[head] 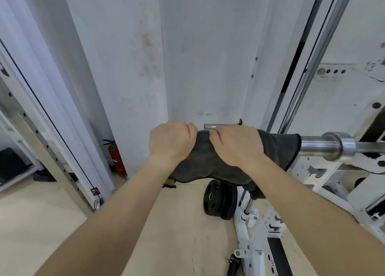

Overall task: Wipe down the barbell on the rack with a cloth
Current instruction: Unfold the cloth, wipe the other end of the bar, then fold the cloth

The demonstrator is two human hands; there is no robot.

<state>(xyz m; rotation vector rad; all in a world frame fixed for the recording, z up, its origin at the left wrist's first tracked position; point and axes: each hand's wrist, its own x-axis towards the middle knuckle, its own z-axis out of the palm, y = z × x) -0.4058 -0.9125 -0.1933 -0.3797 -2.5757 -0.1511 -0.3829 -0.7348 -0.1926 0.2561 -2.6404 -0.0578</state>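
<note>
From the head view we see our left hand (171,141) and our right hand (236,144) side by side, fingers of both curled tight over the dark grey cloth (210,165). The cloth drapes over the barbell (325,143), covering the left end of its sleeve and hanging down on the near side. To the right the bare steel sleeve runs to its collar on the white rack (325,171). Black weight plates (220,198) lean on the floor below.
</note>
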